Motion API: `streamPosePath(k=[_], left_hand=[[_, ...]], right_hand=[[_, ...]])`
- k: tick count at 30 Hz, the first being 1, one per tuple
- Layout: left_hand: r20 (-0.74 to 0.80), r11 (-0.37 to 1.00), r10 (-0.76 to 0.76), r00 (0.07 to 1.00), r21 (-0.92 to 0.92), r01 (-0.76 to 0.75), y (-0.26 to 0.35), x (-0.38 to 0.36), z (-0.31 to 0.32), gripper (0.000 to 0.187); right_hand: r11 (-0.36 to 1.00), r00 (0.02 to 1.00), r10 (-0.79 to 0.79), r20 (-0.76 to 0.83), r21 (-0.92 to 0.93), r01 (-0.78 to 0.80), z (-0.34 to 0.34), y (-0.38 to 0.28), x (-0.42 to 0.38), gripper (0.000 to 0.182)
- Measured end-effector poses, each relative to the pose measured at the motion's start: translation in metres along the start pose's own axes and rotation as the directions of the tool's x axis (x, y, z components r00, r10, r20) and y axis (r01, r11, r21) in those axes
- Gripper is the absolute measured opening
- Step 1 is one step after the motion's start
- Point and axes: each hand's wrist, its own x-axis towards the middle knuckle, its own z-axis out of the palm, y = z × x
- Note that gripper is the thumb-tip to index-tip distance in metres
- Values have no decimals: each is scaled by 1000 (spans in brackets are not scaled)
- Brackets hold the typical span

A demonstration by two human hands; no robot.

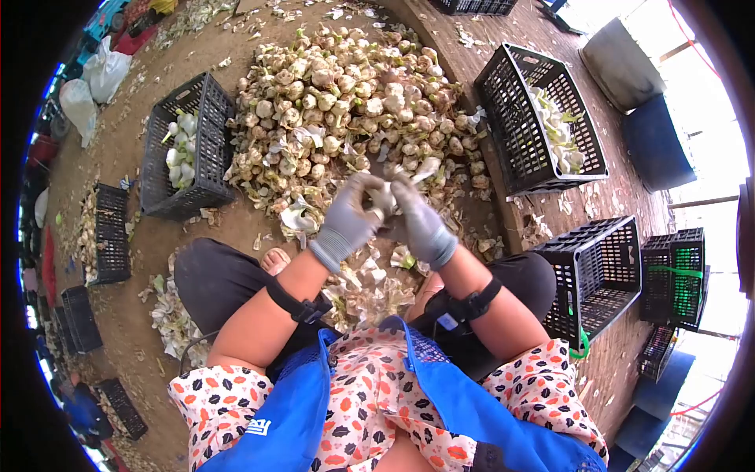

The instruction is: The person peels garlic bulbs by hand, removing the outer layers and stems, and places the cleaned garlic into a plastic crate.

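My left hand [348, 214], in a grey work glove, has its fingers curled round a garlic bulb [384, 198] in front of my knees. My right hand [420, 222], gloved alike, closes on the same bulb from the other side. The gloves hide most of the bulb, and motion blurs it. A pale strip of garlic skin [427, 168] shows just beyond my right fingertips. Past both hands lies a large heap of unpeeled garlic bulbs [338, 86]. Loose skins [373, 295] cover the ground between my feet.
A black crate [212, 149] with cleaned bulbs stands to the left. On the wooden boards at right, another crate [515, 118] holds pale garlic pieces. A tilted crate [582, 267] sits by my right knee. More crates [110, 236] line the far left, near white sacks [106, 71].
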Motion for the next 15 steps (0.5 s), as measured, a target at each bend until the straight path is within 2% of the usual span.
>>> streamPosePath(k=[1, 2, 3, 4, 5, 6, 7, 8, 9, 10, 11, 13, 14, 15], left_hand=[[93, 999, 12, 996, -44, -8, -4, -7, 6, 37], [145, 996, -51, 988, -63, 61, -3, -11, 8, 41], [197, 989, -110, 974, -77, 127, -2, -14, 9, 45], [192, 988, -105, 976, -88, 124, 0, -18, 9, 45], [123, 974, 2, 992, 226, -30, 5, -22, 7, 47], [88, 839, 123, 989, 524, -151, 10, -25, 5, 49], [80, 844, 124, 989, 516, -148, 13, -27, 2, 49], [165, 889, 14, 986, 449, -88, 15, -28, -1, 48], [259, 923, -87, 962, 385, -20, 15, -31, -1, 47], [263, 888, -65, 962, 455, -64, 12, -33, 2, 42], [261, 892, -66, 963, 447, -60, 12, -34, 4, 42], [408, 864, -119, 905, 492, -107, 14, -38, 7, 42], [420, 828, -32, 907, 520, -211, 1, -42, 10, 43], [411, 831, -36, 911, 518, -201, 1, -45, 11, 43]], right_hand=[[845, 965, 260, -21, 490, -217, 18, -14, -10, 48], [819, 959, 279, -43, 533, -214, 17, -5, -7, 44], [823, 958, 282, -42, 524, -219, 10, -2, -6, 44], [821, 920, 375, -117, 503, -270, -1, -2, -7, 42], [813, 867, 458, -194, 486, -321, -11, -6, -6, 40], [799, 803, 498, -327, 533, -279, -22, -20, -1, 34], [833, 804, 460, -377, 496, -244, -42, -40, 2, 26], [769, 824, 442, -354, 623, -145, -70, -56, 9, 26], [712, 825, 456, -334, 693, -113, -103, -70, 18, 28], [774, 806, 336, -488, 630, 60, -122, -94, 26, 31], [711, 860, 294, -417, 697, 95, -164, -110, 39, 47], [835, 750, 93, -655, 461, 299, -178, -142, 49, 54], [826, 719, 207, -663, 512, 235, -193, -139, 56, 53], [808, 679, 318, -662, 564, 171, -209, -126, 65, 52]])
